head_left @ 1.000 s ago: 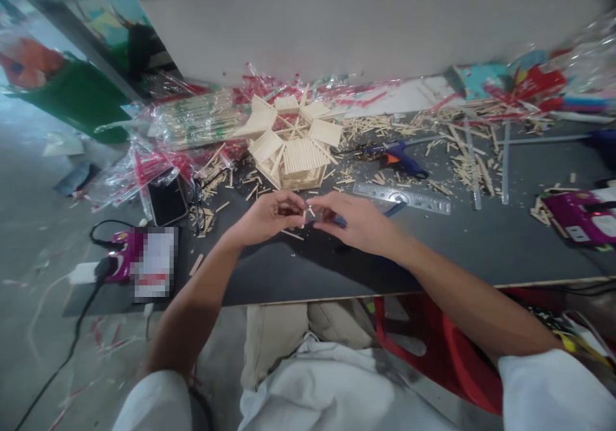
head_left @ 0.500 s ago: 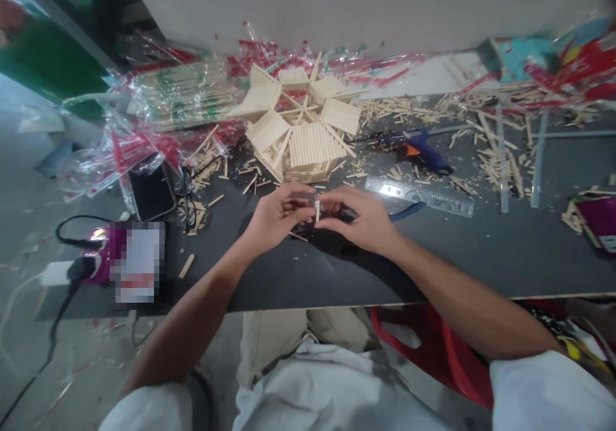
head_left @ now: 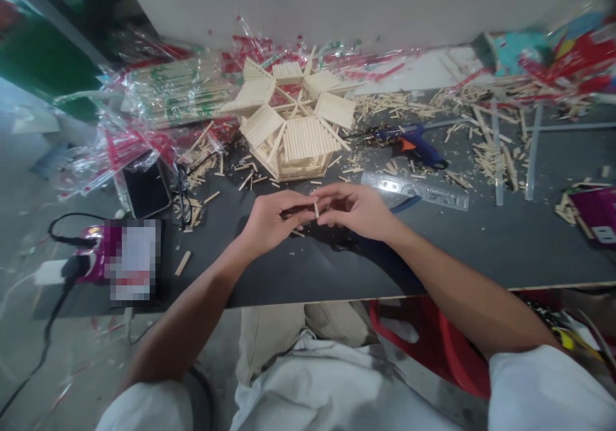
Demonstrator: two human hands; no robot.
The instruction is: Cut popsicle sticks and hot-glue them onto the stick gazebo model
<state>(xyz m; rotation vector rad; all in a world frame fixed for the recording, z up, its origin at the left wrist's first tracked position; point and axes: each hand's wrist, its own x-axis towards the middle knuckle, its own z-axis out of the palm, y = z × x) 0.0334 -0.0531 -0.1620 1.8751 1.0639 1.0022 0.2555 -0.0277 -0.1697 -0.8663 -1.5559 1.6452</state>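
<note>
My left hand (head_left: pixel 272 219) and my right hand (head_left: pixel 356 210) meet fingertip to fingertip over the dark table (head_left: pixel 481 245). Between them they pinch a short wooden stick (head_left: pixel 316 210), which stands nearly upright. Both hands have their fingers closed round it. Just beyond the hands sits a model made of wooden sticks (head_left: pixel 296 133), with fan-like roof panels. Loose stick pieces lie scattered around it.
A metal ruler (head_left: pixel 416 190) lies right of the hands, a blue glue gun (head_left: pixel 416 142) behind it. A phone (head_left: pixel 147 190), stick packets in plastic (head_left: pixel 178 97) and a pink device with a cable (head_left: pixel 96 251) are at the left. A red chair (head_left: pixel 447 347) shows under the table.
The hands have closed together on the stick and it now stands upright between the fingertips. The view has shifted slightly down and left.
</note>
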